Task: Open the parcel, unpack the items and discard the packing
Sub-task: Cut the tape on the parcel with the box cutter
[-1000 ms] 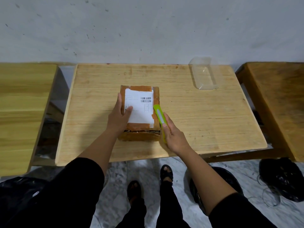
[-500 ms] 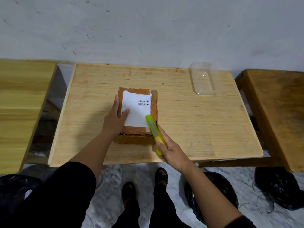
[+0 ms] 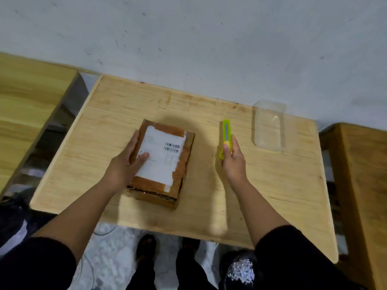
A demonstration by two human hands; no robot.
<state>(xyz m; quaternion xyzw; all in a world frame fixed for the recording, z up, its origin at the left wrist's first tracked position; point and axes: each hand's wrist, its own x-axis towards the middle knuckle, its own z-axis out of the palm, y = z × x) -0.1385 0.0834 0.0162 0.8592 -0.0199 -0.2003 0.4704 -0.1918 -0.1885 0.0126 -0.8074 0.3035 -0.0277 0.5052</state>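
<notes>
A view from a person's head looks down at a light wooden table (image 3: pixel 272 185) set against a pale grey wall (image 3: pixel 209 38). A brown cardboard parcel (image 3: pixel 160 164) lies flat near the middle of the table, wrapped in brown tape, with a white shipping label (image 3: pixel 161 155) and barcodes on its top. The front edge of the parcel looks rough and partly split.

The left hand (image 3: pixel 127 164) rests on the left side of the parcel, fingers spread along its edge and the thumb lying across the label, pressing down rather than closing around it.

The right hand (image 3: pixel 233 162) is to the right of the parcel, apart from it, closed around the lower end of a bright green box cutter (image 3: pixel 226 137). The cutter points away from the person, toward the wall; whether it touches the table cannot be told.

A clear plastic tray (image 3: pixel 269 126) sits near the table's far right corner. Other wooden tables stand on either side. Below, black sleeves, dark trousers and sandalled feet show over a marbled floor.
</notes>
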